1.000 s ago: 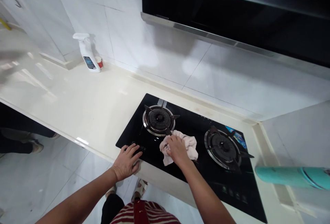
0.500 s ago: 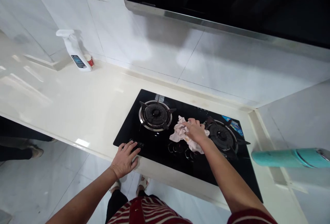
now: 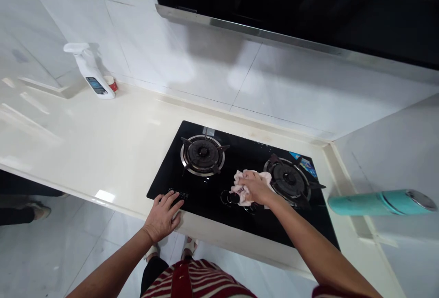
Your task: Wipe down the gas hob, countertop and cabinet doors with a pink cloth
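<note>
A black glass gas cooktop (image 3: 219, 211) is set in the cream counter, with a left burner (image 3: 203, 152) and a right burner (image 3: 290, 178). My right hand (image 3: 255, 188) is closed over a crumpled pale pink cloth (image 3: 241, 193), pressing it on the glass between the two burners. The cloth lies just behind the control knobs and partly covers one; the left knob (image 3: 233, 197) shows. My left hand (image 3: 163, 214) rests with fingers spread on the front left corner of the cooktop, holding nothing.
A white spray bottle (image 3: 91, 71) stands by the wall at the back left, a red and white paper cup (image 3: 111, 83) behind it. A teal flask (image 3: 373, 203) is at the right end of the counter (image 3: 103, 142). Above hangs a dark range hood (image 3: 291, 9). Another person's foot (image 3: 40, 210) shows at left.
My right hand has moved the cloth slightly towards the front, and the cloth is more bunched under it. My left hand stays on the cooktop corner. The view has shifted a little.
</note>
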Motion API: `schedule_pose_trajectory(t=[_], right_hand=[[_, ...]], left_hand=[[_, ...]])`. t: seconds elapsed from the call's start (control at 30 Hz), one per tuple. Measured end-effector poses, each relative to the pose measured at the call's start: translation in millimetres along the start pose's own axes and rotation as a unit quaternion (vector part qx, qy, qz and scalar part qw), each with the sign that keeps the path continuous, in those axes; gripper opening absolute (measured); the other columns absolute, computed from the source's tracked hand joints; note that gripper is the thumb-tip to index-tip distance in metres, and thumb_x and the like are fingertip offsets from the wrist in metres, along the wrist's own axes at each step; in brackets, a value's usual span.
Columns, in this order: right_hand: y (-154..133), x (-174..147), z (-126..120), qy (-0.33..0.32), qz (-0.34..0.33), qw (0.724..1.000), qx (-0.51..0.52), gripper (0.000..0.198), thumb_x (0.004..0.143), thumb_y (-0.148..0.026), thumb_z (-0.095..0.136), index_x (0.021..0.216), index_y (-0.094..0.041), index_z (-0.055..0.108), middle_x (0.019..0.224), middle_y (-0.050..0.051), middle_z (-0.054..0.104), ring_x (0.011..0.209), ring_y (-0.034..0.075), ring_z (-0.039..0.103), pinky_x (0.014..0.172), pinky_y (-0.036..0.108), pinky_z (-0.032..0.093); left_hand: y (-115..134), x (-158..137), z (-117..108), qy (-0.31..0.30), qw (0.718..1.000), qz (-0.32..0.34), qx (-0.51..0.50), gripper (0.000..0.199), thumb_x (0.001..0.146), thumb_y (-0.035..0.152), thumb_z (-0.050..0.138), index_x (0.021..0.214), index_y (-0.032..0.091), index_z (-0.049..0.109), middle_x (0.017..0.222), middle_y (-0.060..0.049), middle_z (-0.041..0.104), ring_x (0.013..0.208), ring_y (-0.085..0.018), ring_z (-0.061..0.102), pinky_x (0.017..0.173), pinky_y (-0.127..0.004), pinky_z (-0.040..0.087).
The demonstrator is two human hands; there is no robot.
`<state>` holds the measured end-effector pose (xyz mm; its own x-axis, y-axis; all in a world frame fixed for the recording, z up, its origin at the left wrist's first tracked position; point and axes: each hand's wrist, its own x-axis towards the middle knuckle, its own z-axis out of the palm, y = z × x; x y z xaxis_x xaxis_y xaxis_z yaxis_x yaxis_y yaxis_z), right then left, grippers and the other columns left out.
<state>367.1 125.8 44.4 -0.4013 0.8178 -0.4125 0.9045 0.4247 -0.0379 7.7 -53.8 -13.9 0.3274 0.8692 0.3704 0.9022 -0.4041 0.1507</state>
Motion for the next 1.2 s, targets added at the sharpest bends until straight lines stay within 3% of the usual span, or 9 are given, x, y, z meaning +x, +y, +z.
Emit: schedule_pose_trajectory(t=[0.13,0.27,0.4,0.53,0.67,0.8,0.9,1.0,1.2], right_hand=[[8.2,22.0,-5.3,0.072,0.094,0.993,0.003,0.051,0.093,-0.037,0.057,0.143,-0.027,0.051,0.139,0.014,0.044,0.114,0.027,0.054,0.092,0.036,0.043],[10.4,17.4,0.8,0.093,0.134,0.987,0.007,0.049,0.098,-0.047,0.048,0.141,-0.025,0.052,0.141,0.013,0.047,0.108,0.026,0.061,0.090,0.036,0.046],[16.8,-11.6,11.6,0.085,0.128,0.988,0.014,0.044,0.100,-0.049,0.045,0.137,-0.028,0.056,0.141,0.006,0.052,0.113,0.023,0.062,0.093,0.031,0.046],[27.4,-51.4,27.0,0.089,0.194,0.977,0.020,0.050,0.103,-0.049,0.034,0.131,-0.015,0.059,0.126,0.013,0.062,0.107,0.024,0.065,0.089,0.031,0.048],[27.9,-98.5,59.1,0.091,0.256,0.962,0.035,0.049,0.102,-0.047,0.035,0.131,-0.014,0.058,0.128,0.014,0.059,0.101,0.024,0.066,0.082,0.033,0.050],[5.5,-133.2,96.7,0.127,0.272,0.953,0.045,0.046,0.097,-0.045,0.044,0.129,-0.016,0.060,0.131,0.014,0.054,0.109,0.027,0.061,0.088,0.036,0.051],[-27.3,-139.9,111.3,0.151,0.233,0.960,0.023,0.043,0.095,-0.040,0.045,0.124,-0.013,0.063,0.129,0.017,0.054,0.111,0.031,0.056,0.093,0.040,0.048],[-72.1,-129.6,109.8,0.166,0.146,0.975,0.032,0.039,0.092,-0.034,0.049,0.123,-0.014,0.064,0.129,0.016,0.055,0.115,0.031,0.052,0.098,0.041,0.045],[-163.8,-62.3,69.2,0.177,-0.046,0.978,0.104,0.039,0.085,-0.023,0.061,0.123,-0.019,0.063,0.126,0.011,0.057,0.109,0.028,0.050,0.098,0.040,0.044]], left_hand=[[-0.6,1.3,0.5,-0.004,1.000,-0.005,0.002,0.032,0.090,0.027,0.054,0.119,0.021,0.067,0.132,-0.012,0.063,0.124,-0.032,0.054,0.098,-0.049,0.037],[-1.1,2.3,0.9,-0.001,1.000,0.001,0.005,0.032,0.091,0.027,0.054,0.119,0.021,0.067,0.131,-0.013,0.063,0.124,-0.031,0.055,0.098,-0.049,0.038],[-1.8,2.5,1.3,-0.005,1.000,0.006,0.012,0.033,0.090,0.027,0.054,0.120,0.020,0.067,0.132,-0.014,0.063,0.125,-0.032,0.054,0.098,-0.049,0.038],[-2.4,3.2,0.2,-0.011,1.000,0.009,0.012,0.032,0.091,0.028,0.054,0.120,0.020,0.067,0.132,-0.013,0.062,0.125,-0.032,0.054,0.097,-0.049,0.039],[-2.0,3.9,-1.0,-0.021,1.000,0.006,0.012,0.033,0.091,0.028,0.054,0.120,0.021,0.067,0.133,-0.014,0.062,0.126,-0.032,0.053,0.097,-0.049,0.039],[-0.6,3.4,0.1,-0.032,0.999,-0.005,0.006,0.034,0.090,0.028,0.054,0.121,0.021,0.066,0.134,-0.014,0.061,0.126,-0.032,0.053,0.099,-0.050,0.038],[0.6,2.7,0.8,-0.036,0.999,-0.014,-0.002,0.035,0.090,0.028,0.055,0.122,0.022,0.066,0.135,-0.013,0.061,0.127,-0.033,0.052,0.100,-0.051,0.038],[1.7,1.5,0.9,-0.038,0.999,-0.020,-0.010,0.034,0.090,0.028,0.056,0.122,0.022,0.065,0.135,-0.013,0.061,0.128,-0.032,0.051,0.100,-0.050,0.037],[1.5,-4.1,3.9,-0.039,0.999,-0.022,-0.030,0.038,0.088,0.028,0.056,0.124,0.021,0.063,0.136,-0.013,0.059,0.130,-0.032,0.049,0.101,-0.052,0.036]])
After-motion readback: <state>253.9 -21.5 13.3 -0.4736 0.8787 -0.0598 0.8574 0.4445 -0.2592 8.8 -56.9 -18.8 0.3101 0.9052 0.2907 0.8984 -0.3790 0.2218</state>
